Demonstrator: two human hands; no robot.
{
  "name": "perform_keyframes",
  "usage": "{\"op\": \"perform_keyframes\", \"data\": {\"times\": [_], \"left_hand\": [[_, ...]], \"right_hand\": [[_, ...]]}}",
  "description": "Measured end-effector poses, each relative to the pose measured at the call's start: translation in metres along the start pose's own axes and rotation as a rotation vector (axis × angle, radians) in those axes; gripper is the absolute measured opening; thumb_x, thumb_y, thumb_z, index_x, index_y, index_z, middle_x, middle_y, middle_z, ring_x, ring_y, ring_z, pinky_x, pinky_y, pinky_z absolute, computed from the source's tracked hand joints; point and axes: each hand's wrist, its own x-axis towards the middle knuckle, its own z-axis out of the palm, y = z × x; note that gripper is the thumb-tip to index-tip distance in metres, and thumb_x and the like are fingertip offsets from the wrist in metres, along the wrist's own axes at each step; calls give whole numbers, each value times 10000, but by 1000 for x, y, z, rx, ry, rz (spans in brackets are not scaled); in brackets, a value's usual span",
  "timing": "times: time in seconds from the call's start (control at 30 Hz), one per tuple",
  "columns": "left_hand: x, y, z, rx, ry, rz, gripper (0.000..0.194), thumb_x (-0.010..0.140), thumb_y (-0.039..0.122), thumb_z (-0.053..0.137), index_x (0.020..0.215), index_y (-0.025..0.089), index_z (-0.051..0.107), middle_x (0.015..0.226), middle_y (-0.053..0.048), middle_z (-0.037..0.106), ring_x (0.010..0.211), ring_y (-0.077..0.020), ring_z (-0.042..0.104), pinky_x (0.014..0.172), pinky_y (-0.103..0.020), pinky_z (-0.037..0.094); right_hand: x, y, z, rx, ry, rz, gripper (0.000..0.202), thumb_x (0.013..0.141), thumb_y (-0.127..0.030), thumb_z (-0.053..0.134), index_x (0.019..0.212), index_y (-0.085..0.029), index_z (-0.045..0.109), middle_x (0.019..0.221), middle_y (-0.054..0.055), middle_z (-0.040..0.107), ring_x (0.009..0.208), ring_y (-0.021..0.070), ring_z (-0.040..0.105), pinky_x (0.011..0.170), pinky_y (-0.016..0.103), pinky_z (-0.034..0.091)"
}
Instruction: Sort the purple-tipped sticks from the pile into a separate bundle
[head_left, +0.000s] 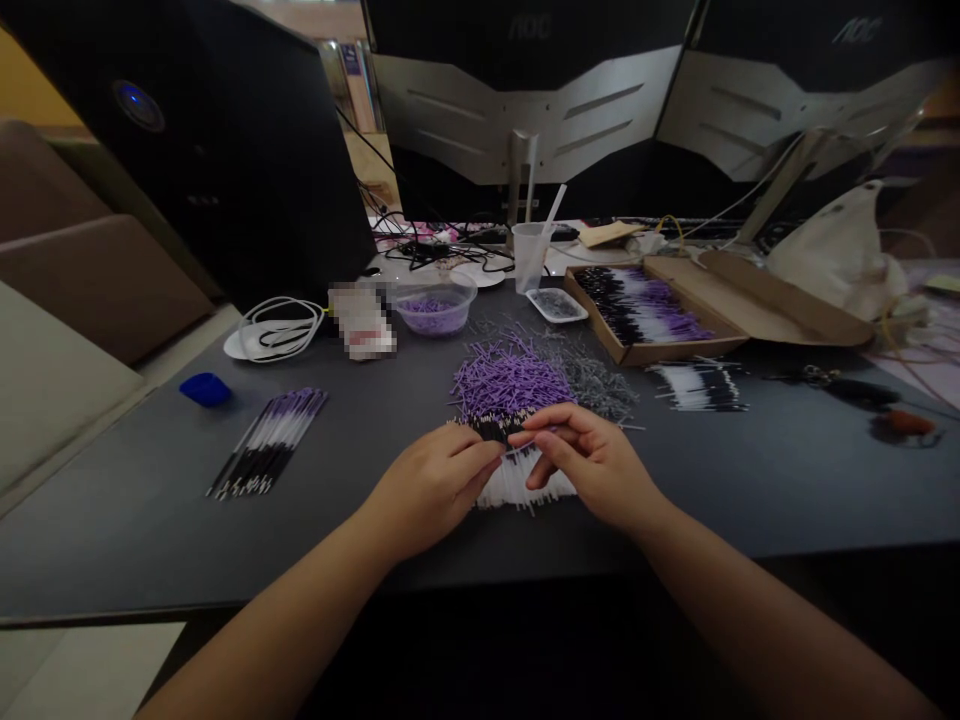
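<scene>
My left hand (435, 484) is closed, its thumb and forefinger pinched on a thin stick over the near pile. My right hand (592, 460) is just to the right, its thumb and forefinger pinching a small purple piece (553, 432) close to the left fingertips. Beneath both hands lie white sticks (525, 485) with black ends (491, 427). A heap of purple pieces (510, 375) rises just beyond them, with grey pieces (600, 385) on its right. At the left, a row of purple, white and black sticks (270, 440) lies on the dark table (360, 410).
An open cardboard box (626, 350) of sticks stands at the right, white sticks (697, 387) before it. Behind are a plastic bowl (435, 318), cup (529, 260), small tray (556, 305) and monitors (525, 110). A blue object (205, 389) and cable (300, 345) lie left.
</scene>
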Motion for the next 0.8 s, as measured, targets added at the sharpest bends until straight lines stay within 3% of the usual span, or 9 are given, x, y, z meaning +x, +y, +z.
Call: {"op": "perform_keyframes", "data": {"times": [0.8], "left_hand": [[2, 3, -1, -98, -14, 63, 204, 933, 130, 449, 1025, 147, 630, 842, -49, 611, 767, -130, 543, 691, -251, 445]], "right_hand": [[0, 3, -3, 101, -56, 32, 152, 857, -324, 619, 923, -187, 614, 851, 24, 729, 488, 96, 654, 490, 224, 543]]}}
